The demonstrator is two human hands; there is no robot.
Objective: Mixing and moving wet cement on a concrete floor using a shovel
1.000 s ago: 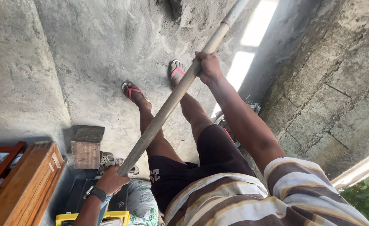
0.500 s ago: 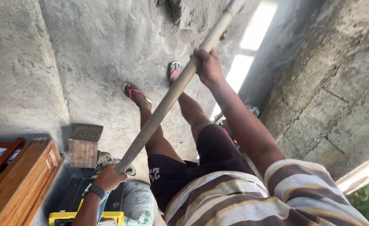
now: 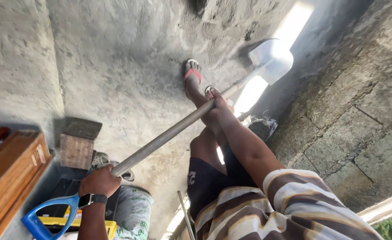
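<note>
A long-handled shovel (image 3: 178,129) is gripped in both hands here, so nothing's open or loose. The left hand (image 3: 99,181) is wrapped around the near end of the shaft, right by the blue D-grip (image 3: 42,218) that sticks out behind the wrist, and a dark watch (image 3: 87,200) is worn on that arm. The right hand (image 3: 218,103) is closed round the shaft much farther out, well apart from the left. The long axis runs from the left hand up and away past the right hand, and the pale blade (image 3: 271,60) is found beyond the right hand, so that hand is clearly the nearer one to the working end. The blade is seen over the grey concrete floor (image 3: 125,80), near a block wall (image 3: 351,115) on the right hand's side, past two feet in pink-strapped sandals (image 3: 192,73). Whether the blade is touching the floor or held just off it can't be told, since its edge is washed out by a glaring strip of light. Behind the left hand a sack (image 3: 134,209) and wooden boxes (image 3: 9,169) are partly cut off.
</note>
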